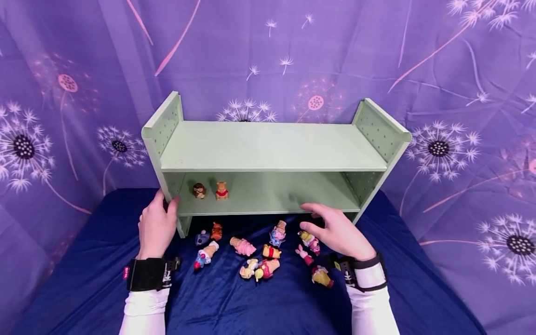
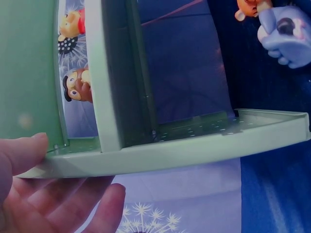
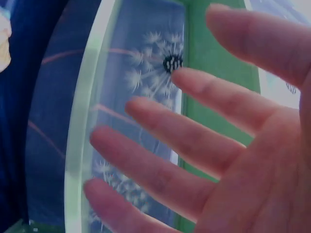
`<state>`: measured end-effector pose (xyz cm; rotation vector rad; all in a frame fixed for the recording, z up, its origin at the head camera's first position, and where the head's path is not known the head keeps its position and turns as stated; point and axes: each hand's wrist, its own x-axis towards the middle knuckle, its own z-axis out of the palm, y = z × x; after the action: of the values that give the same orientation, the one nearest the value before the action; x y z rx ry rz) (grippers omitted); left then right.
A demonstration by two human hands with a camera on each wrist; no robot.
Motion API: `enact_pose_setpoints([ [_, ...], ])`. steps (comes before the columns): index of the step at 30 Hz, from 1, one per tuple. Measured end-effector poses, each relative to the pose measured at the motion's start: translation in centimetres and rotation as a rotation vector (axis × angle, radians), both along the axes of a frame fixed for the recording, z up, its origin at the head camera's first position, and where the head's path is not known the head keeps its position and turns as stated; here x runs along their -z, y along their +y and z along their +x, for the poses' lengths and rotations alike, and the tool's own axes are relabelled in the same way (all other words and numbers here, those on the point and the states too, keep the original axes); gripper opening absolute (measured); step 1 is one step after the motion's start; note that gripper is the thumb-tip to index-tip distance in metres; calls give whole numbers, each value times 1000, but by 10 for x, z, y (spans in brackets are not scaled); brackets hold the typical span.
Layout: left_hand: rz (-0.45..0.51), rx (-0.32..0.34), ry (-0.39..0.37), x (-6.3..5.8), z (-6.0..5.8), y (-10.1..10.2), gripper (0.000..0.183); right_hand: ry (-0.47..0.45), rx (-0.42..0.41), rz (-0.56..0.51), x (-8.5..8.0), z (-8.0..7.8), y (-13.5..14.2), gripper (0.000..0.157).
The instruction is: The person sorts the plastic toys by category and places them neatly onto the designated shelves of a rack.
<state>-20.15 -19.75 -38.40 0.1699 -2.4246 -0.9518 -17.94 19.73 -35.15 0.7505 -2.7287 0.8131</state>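
A pale green two-tier shelf (image 1: 272,146) stands in front of me. My left hand (image 1: 157,228) grips the front edge of its left side panel, thumb on the inner side and fingers outside in the left wrist view. My right hand (image 1: 341,231) is by the right part of the lower shelf's front edge, fingers spread and holding nothing in the right wrist view. On the lower tier, toward the left, sit an owl figurine (image 1: 199,190) and a bear figurine in a red shirt (image 1: 222,190). A yellow-and-pink figurine (image 1: 309,242) lies just below my right hand.
Several more figurines lie on the dark blue cloth (image 1: 251,311) before the shelf, among them a grey-blue one (image 1: 203,237), an orange one (image 1: 216,231), a pink ice-cream cone one (image 1: 243,246) and a yellow bear (image 1: 272,251). A purple dandelion-print curtain (image 1: 268,46) hangs behind.
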Motion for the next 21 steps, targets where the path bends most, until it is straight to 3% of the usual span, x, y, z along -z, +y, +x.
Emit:
enact_pose_setpoints([
  [8,-2,-1,4,-1,0,0,31,-51,38,-13,5,-3,16,39],
  [21,-3,1,10,1,-1,-1,35,-67,3,72,28,-14,-5,31],
])
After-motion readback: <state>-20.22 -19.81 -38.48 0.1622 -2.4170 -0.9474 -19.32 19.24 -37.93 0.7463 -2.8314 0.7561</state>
